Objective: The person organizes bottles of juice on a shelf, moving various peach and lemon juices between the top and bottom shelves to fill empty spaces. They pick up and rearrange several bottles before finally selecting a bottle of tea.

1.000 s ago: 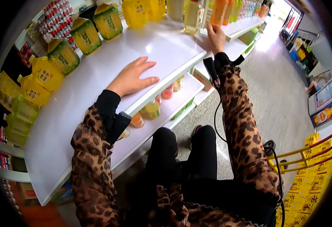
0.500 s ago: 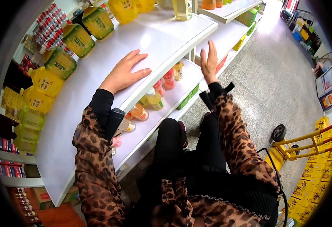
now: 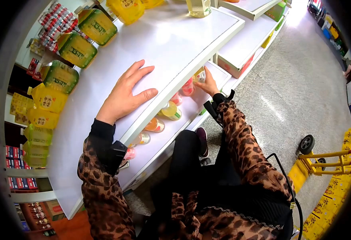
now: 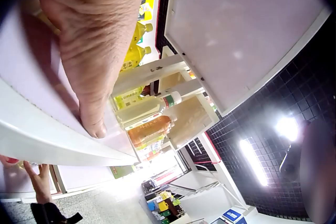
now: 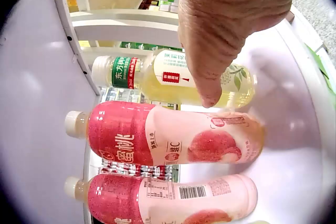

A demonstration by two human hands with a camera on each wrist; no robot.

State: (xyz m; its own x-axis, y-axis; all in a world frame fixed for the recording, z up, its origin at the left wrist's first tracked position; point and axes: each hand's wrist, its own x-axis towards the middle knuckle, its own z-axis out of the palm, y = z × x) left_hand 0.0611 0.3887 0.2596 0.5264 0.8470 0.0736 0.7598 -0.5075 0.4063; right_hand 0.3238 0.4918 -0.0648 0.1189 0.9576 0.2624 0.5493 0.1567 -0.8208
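My left hand rests palm down on the white upper shelf, near its front edge, fingers straight and thumb spread. Below that edge, my right hand reaches onto the lower shelf and grips a pale yellow tea bottle with a green-labelled neck. In the right wrist view the thumb lies across the bottle's label while the fingers are hidden behind. The bottle stands upright beside a pink peach drink bottle, with a second peach drink bottle alongside.
More drinks, including an orange bottle, line the lower shelf under the overhanging upper one. Large yellow jugs stand along the upper shelf's back. A clear bottle stands at its far end. A yellow hand truck is on the floor at right.
My right hand has left the far shelf by the orange bottles, come down and moved in to the tea bottle on the lower shelf. The left hand stays on the upper shelf.
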